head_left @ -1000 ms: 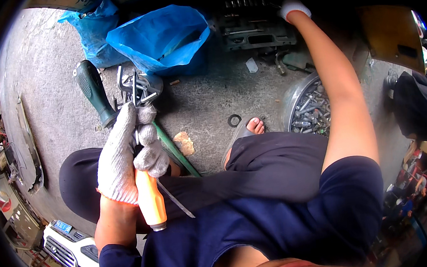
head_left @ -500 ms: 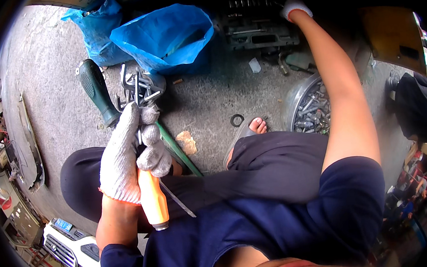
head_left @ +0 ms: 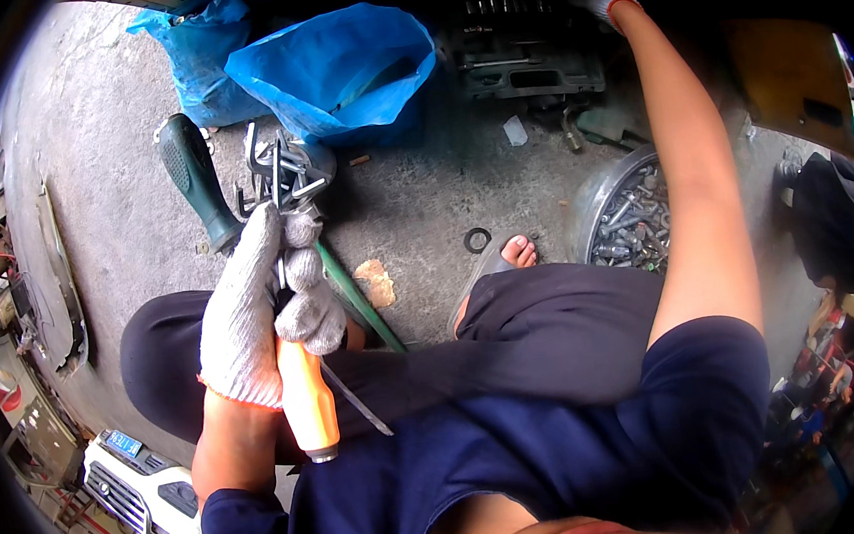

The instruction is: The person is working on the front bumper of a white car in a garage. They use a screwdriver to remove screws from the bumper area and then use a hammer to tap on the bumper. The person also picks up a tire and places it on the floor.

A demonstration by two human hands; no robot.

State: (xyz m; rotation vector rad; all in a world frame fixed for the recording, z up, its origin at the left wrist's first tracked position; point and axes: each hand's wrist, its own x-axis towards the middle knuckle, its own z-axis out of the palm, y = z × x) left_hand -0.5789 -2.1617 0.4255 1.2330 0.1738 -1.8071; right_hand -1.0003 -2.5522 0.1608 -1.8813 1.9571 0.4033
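My left hand [head_left: 255,306], in a white knit glove, is closed around an orange-handled screwdriver [head_left: 307,402] and a dark green-handled screwdriver [head_left: 194,175]. The green handle juts up past my thumb; a thin metal shaft sticks out below my little finger. Just beyond my fingertips are several hex keys [head_left: 278,163], over a round metal dish; whether any is in my grip is unclear. My right hand [head_left: 605,0], also gloved, reaches far forward into shadow beside an open tool case [head_left: 533,78]. Its fingers look closed, with a small thin metal piece at their tips.
Two blue plastic bags [head_left: 332,74] stand at the far left. A metal basin [head_left: 592,199] of bolts sits right of my foot. A green rod [head_left: 359,297] and a black ring [head_left: 477,238] lie on the concrete. At right stands a brown panel [head_left: 789,88].
My right hand has shifted slightly right and up over the tool case area, and a thin metal piece now shows at its fingertips. My left hand keeps its hold on the screwdrivers.
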